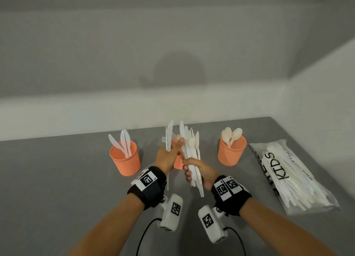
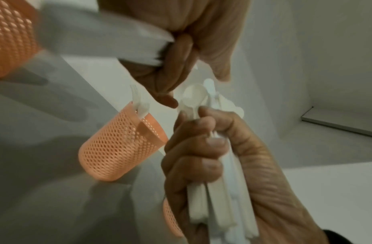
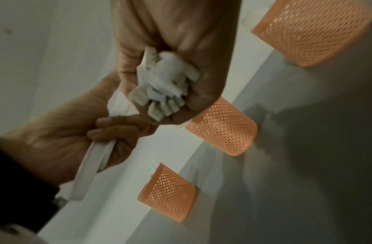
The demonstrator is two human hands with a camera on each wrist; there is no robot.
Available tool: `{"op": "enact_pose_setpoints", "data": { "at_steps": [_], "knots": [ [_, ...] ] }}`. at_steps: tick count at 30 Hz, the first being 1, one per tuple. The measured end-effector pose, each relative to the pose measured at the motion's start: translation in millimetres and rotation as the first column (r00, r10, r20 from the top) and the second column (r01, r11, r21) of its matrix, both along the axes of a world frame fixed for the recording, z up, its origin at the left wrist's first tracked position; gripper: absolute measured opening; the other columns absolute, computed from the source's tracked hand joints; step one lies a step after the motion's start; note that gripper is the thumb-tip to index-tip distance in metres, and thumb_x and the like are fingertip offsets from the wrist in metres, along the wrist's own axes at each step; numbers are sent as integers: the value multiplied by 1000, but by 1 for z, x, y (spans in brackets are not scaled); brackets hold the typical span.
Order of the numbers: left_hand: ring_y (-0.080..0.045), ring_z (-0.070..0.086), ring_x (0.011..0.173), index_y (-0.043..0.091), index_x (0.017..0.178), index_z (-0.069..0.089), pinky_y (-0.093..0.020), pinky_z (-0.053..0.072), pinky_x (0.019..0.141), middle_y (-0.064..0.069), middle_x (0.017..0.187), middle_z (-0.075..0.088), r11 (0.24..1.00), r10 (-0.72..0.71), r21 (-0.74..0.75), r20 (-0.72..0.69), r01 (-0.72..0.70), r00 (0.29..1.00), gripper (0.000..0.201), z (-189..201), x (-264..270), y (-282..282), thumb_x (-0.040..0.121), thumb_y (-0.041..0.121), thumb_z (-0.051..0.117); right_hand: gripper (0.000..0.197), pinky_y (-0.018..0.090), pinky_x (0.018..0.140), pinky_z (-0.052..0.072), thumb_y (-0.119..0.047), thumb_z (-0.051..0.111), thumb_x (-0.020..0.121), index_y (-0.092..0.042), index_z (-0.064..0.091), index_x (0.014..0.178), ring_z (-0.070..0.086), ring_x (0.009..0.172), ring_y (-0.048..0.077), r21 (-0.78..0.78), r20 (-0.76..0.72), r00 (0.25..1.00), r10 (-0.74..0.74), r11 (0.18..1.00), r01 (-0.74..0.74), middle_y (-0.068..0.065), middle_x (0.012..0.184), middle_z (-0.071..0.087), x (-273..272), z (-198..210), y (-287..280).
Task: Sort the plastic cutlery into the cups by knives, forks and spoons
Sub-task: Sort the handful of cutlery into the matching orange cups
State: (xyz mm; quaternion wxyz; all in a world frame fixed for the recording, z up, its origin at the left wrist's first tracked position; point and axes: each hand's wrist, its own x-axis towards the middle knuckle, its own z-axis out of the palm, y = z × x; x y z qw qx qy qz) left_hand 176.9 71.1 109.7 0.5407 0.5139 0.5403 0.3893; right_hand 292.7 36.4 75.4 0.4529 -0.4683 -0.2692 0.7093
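Three orange mesh cups stand in a row on the grey table. The left cup (image 1: pixel 124 158) holds knives, the middle cup (image 2: pixel 122 145) holds forks, and the right cup (image 1: pixel 231 152) holds spoons. My right hand (image 1: pixel 189 169) grips a thick upright bundle of mixed white cutlery (image 1: pixel 190 146) in front of the middle cup. My left hand (image 1: pixel 173 148) holds a few white pieces (image 1: pixel 169 134), at least one of them a knife, and its fingertips reach to the top of the bundle. In the right wrist view the bundle's handle ends (image 3: pixel 166 85) stick out of my right fist.
A clear plastic bag (image 1: pixel 288 177) with black lettering, full of more white cutlery, lies on the table to the right of the spoon cup. White walls close off the back and right of the table (image 1: pixel 57 179).
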Motion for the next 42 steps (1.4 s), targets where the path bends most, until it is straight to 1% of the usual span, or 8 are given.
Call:
{"op": "enact_pose_setpoints", "data": {
  "at_steps": [8, 12, 15, 19, 22, 28, 38, 42],
  "knots": [
    [-2, 32, 27, 7, 74, 58, -14, 29, 33, 8, 33, 37, 998, 63, -20, 61, -62, 996, 43, -2, -14, 5, 100, 31, 35, 7, 17, 42, 43, -4, 58, 87, -10, 54, 89, 49, 42, 5, -3, 54, 998, 11, 1000, -11, 0, 58, 57, 3, -7, 0],
    [-15, 48, 42, 4, 96, 59, -15, 42, 40, -5, 60, 53, 994, 76, 81, 37, -78, 996, 14, 4, -9, 4, 91, 17, 56, 9, 18, 43, 44, -2, 60, 85, -9, 56, 88, 50, 44, 7, 19, 92, 996, 11, 1000, -13, 2, 59, 55, -1, -7, 1],
    [-50, 57, 83, 5, 116, 57, -46, 53, 77, -26, 91, 63, 990, 95, 106, 7, -96, 995, 35, 8, -3, 3, 85, 20, 64, 9, 18, 44, 44, -3, 61, 85, -10, 56, 87, 50, 44, 8, 18, 114, 992, 55, 998, -57, 1, 57, 57, -2, -5, 1],
    [-8, 49, 52, 3, 99, 57, -25, 49, 54, -3, 76, 58, 991, 101, 87, 40, -104, 994, 23, 4, -2, 10, 83, 16, 67, 6, 18, 44, 44, -11, 63, 86, -12, 57, 87, 50, 45, 7, 8, 114, 990, 87, 996, -88, -1, 59, 56, 0, -5, 1],
    [0, 47, 39, 8, 82, 53, -11, 36, 41, 0, 64, 52, 988, 109, 102, 65, -115, 992, 11, 0, -3, 14, 89, 15, 58, 12, 17, 43, 43, -24, 61, 88, -13, 56, 86, 49, 45, 5, 9, 76, 996, 55, 998, -56, -1, 62, 52, 2, -6, 3],
    [-9, 53, 58, 6, 94, 47, -14, 40, 44, -1, 70, 54, 972, 214, 76, 82, -221, 973, 15, -8, -5, 20, 97, 20, 42, 19, 18, 45, 45, -30, 60, 87, -13, 57, 92, 50, 45, 7, 41, 62, 998, -3, 999, 0, -2, 57, 54, 0, -7, 7],
    [-4, 35, 28, 13, 77, 53, -17, 31, 34, 5, 30, 37, 980, 189, 20, 215, -198, 958, 27, -8, -13, 24, 99, 23, 41, 7, 19, 42, 43, -15, 62, 87, -14, 56, 91, 49, 43, 7, 18, 150, 988, 25, 999, -28, -3, 56, 56, 3, -14, 12],
    [-1, 41, 33, 8, 97, 58, -15, 40, 37, 5, 51, 48, 989, 124, 60, 134, -133, 983, 15, 2, -6, 24, 89, 21, 60, 7, 19, 43, 43, -15, 64, 86, -12, 59, 90, 50, 45, 8, 20, 170, 984, 44, 999, -48, -2, 59, 60, 3, -11, 15]
  ]
}}
